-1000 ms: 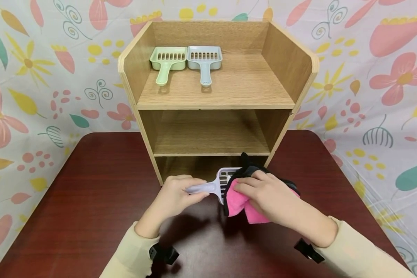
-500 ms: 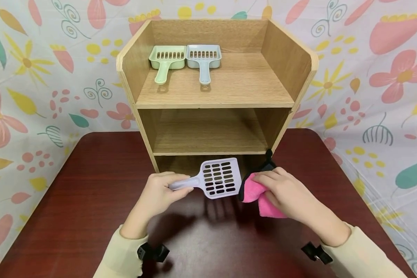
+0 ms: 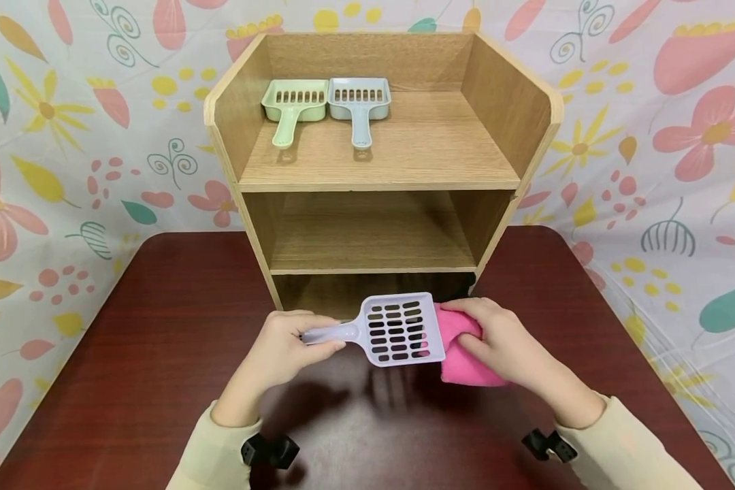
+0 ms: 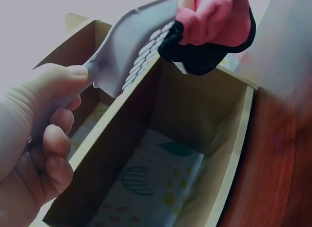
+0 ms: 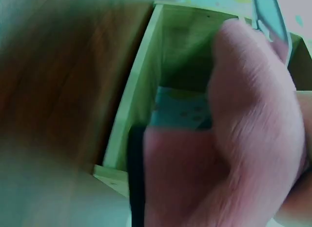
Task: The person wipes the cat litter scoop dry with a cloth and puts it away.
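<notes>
My left hand (image 3: 284,347) pinches the handle of a pale lilac litter scoop (image 3: 385,333), held level above the table with its slotted head toward the right. My right hand (image 3: 508,344) grips a bunched pink cloth (image 3: 468,364) at the head's far edge, and some pink shows through the slots. In the left wrist view, thumb and curled fingers hold the scoop (image 4: 126,46), with the black-backed cloth (image 4: 214,22) at its end. Blur in the right wrist view leaves the cloth (image 5: 180,178) indistinct and the fingertips hidden.
Behind the hands, a wooden shelf unit (image 3: 380,173) stands on the dark red table (image 3: 159,381). A green litter scoop (image 3: 288,126) and a blue one (image 3: 361,126), each in a matching tray, sit on its top at left. Patterned fabric hangs behind.
The cloth first covered the scoop's head, then came off to the right, uncovering the slots. Now it is back against the right edge, partly behind it. The left hand shifted slightly left.
</notes>
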A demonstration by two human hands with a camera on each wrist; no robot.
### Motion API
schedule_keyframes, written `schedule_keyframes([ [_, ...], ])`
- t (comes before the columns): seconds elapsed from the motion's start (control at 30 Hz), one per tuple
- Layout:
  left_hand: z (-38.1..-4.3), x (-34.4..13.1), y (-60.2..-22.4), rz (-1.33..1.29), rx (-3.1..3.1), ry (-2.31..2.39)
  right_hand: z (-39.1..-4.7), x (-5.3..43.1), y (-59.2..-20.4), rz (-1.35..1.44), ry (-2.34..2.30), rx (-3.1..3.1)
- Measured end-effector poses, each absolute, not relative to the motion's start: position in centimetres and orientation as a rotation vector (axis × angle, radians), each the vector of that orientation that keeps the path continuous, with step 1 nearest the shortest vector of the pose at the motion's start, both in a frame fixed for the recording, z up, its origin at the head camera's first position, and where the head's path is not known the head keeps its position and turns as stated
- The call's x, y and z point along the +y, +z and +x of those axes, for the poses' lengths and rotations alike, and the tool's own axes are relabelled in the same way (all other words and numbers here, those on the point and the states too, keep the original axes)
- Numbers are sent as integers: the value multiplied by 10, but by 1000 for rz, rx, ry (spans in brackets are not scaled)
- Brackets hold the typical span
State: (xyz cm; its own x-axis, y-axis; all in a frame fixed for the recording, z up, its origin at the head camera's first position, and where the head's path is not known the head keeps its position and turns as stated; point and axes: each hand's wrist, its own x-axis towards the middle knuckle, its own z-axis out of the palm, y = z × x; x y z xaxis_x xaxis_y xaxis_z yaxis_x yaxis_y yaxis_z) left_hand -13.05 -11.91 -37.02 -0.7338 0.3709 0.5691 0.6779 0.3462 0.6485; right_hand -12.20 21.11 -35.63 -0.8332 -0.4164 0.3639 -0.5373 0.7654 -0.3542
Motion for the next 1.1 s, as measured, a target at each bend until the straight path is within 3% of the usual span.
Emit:
schedule_keyframes([
  [0.17, -132, -118, -373, -923, -2338, -1384, -119, 208, -362, 527, 967, -2723],
  [0.63, -133, -121, -379, -919, -2334, -1489, -120, 203, -369, 424, 1373, -2665],
  [0.93, -135, -125, -380, -943, -2281, -1528, -117, 218, -363, 587, 1973, -2607],
  [1.1, -135, -126, -379, -969, -2276, -1549, -117, 224, -364, 622, 2076, -2584],
])
